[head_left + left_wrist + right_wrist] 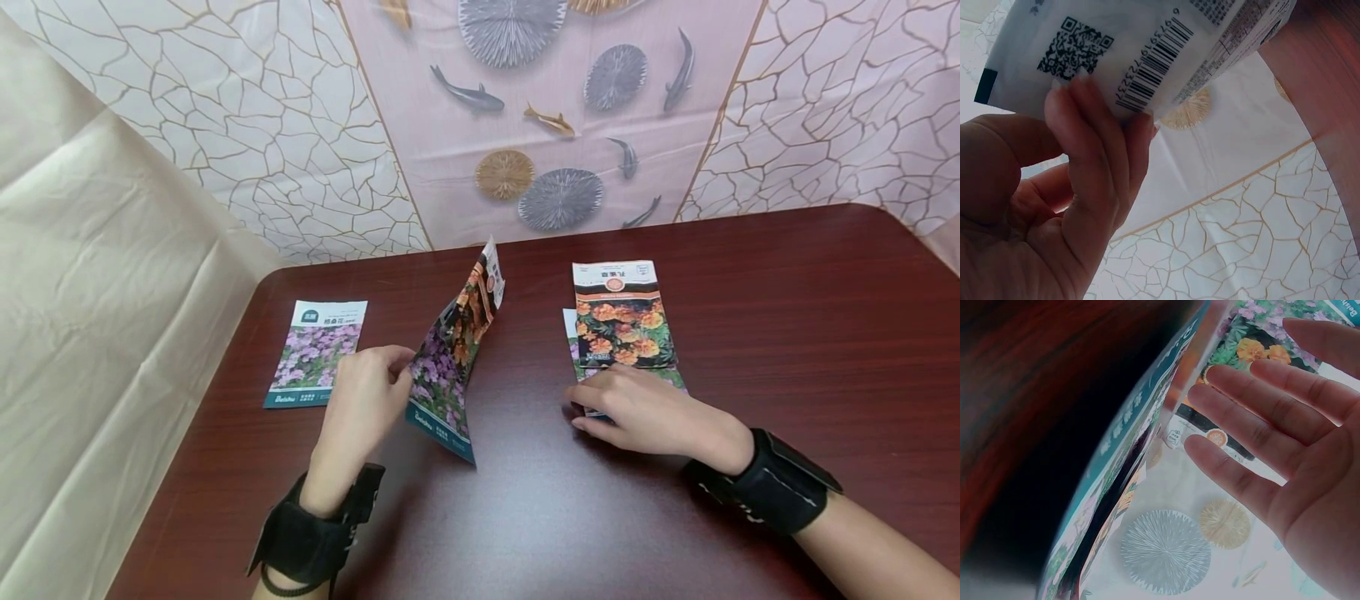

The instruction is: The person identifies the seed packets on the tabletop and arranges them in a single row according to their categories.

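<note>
My left hand (362,400) pinches a purple-flower seed packet (438,392) by its left edge, raised and tilted over the table. An orange-marigold seed packet (474,308) is held along with it, fanned out behind. The printed back of a held packet (1166,56), with barcode and QR code, shows in the left wrist view. My right hand (637,408) rests at the near end of a pair of packets, its fingers (1244,425) extended. In that pair, a marigold packet (622,321) overlaps a purple-flower packet (572,333), mostly hidden.
Another purple-flower packet (318,350) lies flat at the left of the dark red table (810,333), partly behind my left hand. Patterned cloth (558,133) hangs along the table's far edge, and a cream cloth (112,333) lines its left side.
</note>
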A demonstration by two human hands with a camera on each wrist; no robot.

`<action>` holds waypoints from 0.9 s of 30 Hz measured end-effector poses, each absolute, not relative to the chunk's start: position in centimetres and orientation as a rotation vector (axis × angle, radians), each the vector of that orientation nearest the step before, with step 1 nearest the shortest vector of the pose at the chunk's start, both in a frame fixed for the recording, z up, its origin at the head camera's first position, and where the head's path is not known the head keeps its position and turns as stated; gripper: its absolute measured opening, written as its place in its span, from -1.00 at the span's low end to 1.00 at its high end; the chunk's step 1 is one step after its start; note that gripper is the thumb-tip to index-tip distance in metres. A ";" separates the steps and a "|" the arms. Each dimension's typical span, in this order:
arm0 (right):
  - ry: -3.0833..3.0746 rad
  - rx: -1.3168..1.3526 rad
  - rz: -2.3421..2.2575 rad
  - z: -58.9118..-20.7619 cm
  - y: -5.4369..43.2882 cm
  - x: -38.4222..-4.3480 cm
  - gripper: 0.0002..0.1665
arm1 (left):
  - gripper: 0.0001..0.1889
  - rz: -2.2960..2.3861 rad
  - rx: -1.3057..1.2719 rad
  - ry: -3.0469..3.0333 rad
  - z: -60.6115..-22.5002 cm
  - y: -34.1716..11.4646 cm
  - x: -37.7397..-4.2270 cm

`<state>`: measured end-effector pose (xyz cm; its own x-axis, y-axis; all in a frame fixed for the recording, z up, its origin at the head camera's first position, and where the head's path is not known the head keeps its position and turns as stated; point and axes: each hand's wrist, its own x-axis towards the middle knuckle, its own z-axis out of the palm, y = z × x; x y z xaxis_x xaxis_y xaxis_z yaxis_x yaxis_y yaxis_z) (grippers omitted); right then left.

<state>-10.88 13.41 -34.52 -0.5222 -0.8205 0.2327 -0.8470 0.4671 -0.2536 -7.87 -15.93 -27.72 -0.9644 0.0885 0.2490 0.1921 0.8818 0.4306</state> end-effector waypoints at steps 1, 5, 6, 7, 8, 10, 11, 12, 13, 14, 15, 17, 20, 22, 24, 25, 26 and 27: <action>-2.625 1.495 0.525 -34.5 13.4 -10.9 -0.71 | -0.84 -0.678 -0.199 -2.834 -27.7 -16.0 -7.9; -2.623 1.490 0.515 -34.5 13.4 -10.8 -0.71 | -0.84 -0.655 -0.146 -2.846 -27.6 -16.2 -7.9; -2.625 1.488 0.513 -34.5 13.4 -10.8 -0.71 | -0.84 -0.650 -0.142 -2.849 -27.6 -16.2 -7.9; -2.624 1.486 0.508 -34.5 13.4 -10.8 -0.71 | -0.84 -0.646 -0.142 -2.853 -27.6 -16.3 -7.9; -2.626 1.484 0.506 -34.5 13.4 -10.8 -0.71 | -0.85 -0.642 -0.142 -2.859 -27.6 -16.3 -7.9; -2.626 1.482 0.502 -34.5 13.4 -10.8 -0.71 | -0.84 -0.652 -0.139 -2.889 -27.6 -16.4 -8.0; -2.625 1.484 0.504 -34.5 13.4 -10.8 -0.71 | -0.85 -0.654 -0.139 -2.911 -27.7 -16.4 -8.0; -2.624 1.486 0.505 -34.6 13.4 -10.8 -0.71 | -0.84 -0.661 -0.143 -2.933 -27.8 -16.4 -8.0; -2.623 1.487 0.505 -34.6 13.4 -10.9 -0.71 | -0.84 -0.667 -0.150 -2.955 -27.9 -16.3 -8.1; -2.623 1.488 0.506 -34.6 13.4 -10.9 -0.71 | -0.85 -0.671 -0.160 -2.977 -28.0 -16.3 -8.1; -2.622 1.489 0.504 -34.6 13.4 -10.9 -0.70 | -0.85 -0.676 -0.172 -2.996 -28.1 -16.2 -8.1; -2.627 1.489 0.504 -34.6 13.4 -10.9 -0.70 | -0.86 -0.675 -0.216 -3.019 -28.3 -16.0 -8.2; -2.642 1.481 0.506 -34.6 13.4 -10.9 -0.70 | -0.86 -0.673 -0.266 -3.036 -28.4 -15.8 -8.2; -2.650 1.478 0.512 -34.5 13.4 -10.9 -0.70 | -0.86 -0.682 -0.277 -3.046 -28.3 -15.8 -8.1; -2.654 1.475 0.514 -34.6 13.4 -10.9 -0.70 | -0.85 -0.687 -0.267 -3.051 -28.2 -15.8 -8.0; -2.653 1.474 0.513 -34.6 13.4 -10.9 -0.70 | -0.85 -0.684 -0.264 -3.048 -28.1 -15.8 -8.0; -2.652 1.474 0.511 -34.6 13.4 -10.9 -0.70 | -0.85 -0.683 -0.263 -3.043 -27.9 -15.9 -7.9; -2.650 1.472 0.509 -34.6 13.4 -10.9 -0.69 | -0.84 -0.681 -0.263 -3.036 -27.7 -16.0 -7.8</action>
